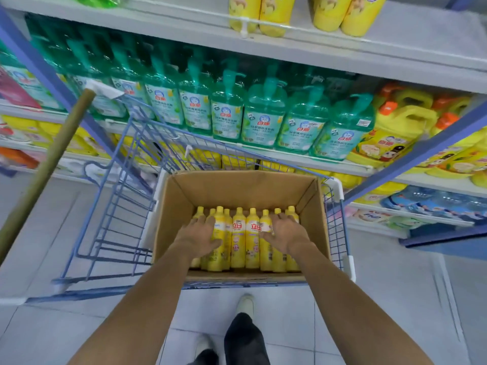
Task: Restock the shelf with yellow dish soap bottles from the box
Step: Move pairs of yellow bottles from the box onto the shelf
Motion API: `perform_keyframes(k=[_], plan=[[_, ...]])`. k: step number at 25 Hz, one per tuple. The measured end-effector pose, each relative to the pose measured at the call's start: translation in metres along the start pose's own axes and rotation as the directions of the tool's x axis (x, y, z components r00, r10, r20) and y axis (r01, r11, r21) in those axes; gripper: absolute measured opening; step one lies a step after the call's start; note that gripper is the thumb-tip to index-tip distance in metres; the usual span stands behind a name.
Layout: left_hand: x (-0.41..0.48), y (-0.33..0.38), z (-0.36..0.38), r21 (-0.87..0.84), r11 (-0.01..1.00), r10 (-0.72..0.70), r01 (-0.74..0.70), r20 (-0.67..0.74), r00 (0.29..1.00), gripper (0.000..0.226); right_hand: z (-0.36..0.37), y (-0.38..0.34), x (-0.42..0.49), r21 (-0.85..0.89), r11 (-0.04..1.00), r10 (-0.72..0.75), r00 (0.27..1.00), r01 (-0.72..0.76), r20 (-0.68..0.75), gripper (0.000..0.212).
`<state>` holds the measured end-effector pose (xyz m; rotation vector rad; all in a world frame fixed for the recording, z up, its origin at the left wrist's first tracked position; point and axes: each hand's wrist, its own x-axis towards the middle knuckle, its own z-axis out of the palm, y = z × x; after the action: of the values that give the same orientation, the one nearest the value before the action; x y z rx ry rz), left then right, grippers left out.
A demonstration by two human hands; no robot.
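**Yellow dish soap bottles (245, 241) lie under both my hands in the box (237, 185)**

Closest to me, my dark trouser leg and pale shoe (245, 304) stand on the light tiled floor (395, 299). Both my bare forearms reach forward and down into the open cardboard box. My left hand (199, 237) lies on the bottles at the left of the row. Its fingers are stretched out over their shoulders and the thumb rests along a bottle's side. My right hand (286, 233) lies the same way on the bottles at the right, with the thumb pointing inward. Neither hand is closed round a bottle; both rest spread on top.

The bottles lie flat, packed side by side along the near end of the box, with their caps pointing away from me. The far end shows bare cardboard. The box sits in the right part of a blue wire cart (118, 206). A wooden pole (52, 159) leans across the cart's left side.

Beyond the cart stands the shelf (342, 48). Green pump bottles (263, 119) fill its middle level in a row. Yellow jugs (395, 133) with orange caps stand to their right. More yellow bottles (274, 14) stand on the level above.
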<state>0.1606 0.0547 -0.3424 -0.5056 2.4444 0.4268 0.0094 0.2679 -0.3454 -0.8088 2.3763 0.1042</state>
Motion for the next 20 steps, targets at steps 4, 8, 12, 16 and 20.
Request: perform_keyframes(k=[4, 8, 12, 16, 20], plan=[[0.040, -0.002, 0.014, -0.009, 0.999, -0.041, 0.041, 0.029, 0.999, 0.079, 0.017, 0.027, 0.033, 0.010, 0.997, 0.081, 0.997, -0.081, 0.006, 0.070], [0.091, -0.013, 0.039, -0.007, 0.999, -0.051, 0.052, 0.063, 0.997, 0.077, 0.047, 0.045, 0.069, 0.039, 0.988, 0.147, 0.989, -0.148, 0.025, 0.064], [0.148, -0.027, 0.071, -0.048, 0.998, -0.033, 0.035, 0.032, 0.999, 0.076, 0.080, 0.042, 0.114, 0.055, 0.993, 0.108, 0.994, -0.106, -0.027, 0.066], [0.190, -0.034, 0.104, -0.120, 0.991, -0.057, 0.060, 0.034, 0.998, 0.080, 0.111, 0.017, 0.160, 0.107, 0.994, 0.039, 0.998, -0.034, -0.042, 0.064], [0.227, -0.039, 0.125, -0.246, 0.965, -0.099, 0.095, -0.001, 0.995, 0.077, 0.138, -0.008, 0.208, 0.106, 0.994, 0.006, 1.000, -0.004, -0.018, 0.061]])
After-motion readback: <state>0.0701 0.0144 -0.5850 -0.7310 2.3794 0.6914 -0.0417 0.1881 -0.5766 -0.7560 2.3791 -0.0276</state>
